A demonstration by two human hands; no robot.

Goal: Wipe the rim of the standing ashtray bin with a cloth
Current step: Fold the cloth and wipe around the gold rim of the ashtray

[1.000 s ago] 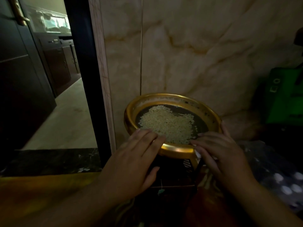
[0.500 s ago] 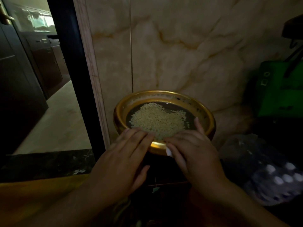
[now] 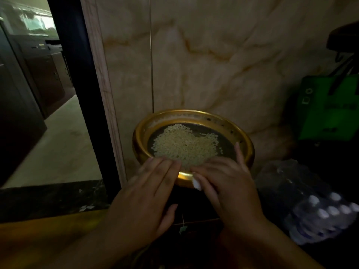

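Hands meet at the near rim of the round gold metal ashtray bin (image 3: 250, 150), low in the frame's centre. Your left hand (image 3: 143, 199) lies flat and empty on it, fingers straight. Your right hand (image 3: 227, 183) curls over a small white cloth (image 3: 196, 183), pressing it on the rim beside pale gravel (image 3: 184, 145).

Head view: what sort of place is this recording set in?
Probably a hotel or office lobby or corridor. A gold-rimmed standing ashtray bin filled with pale pebbles stands against a polished marble wall, and a tiled corridor with dark cabinets opens on the left.
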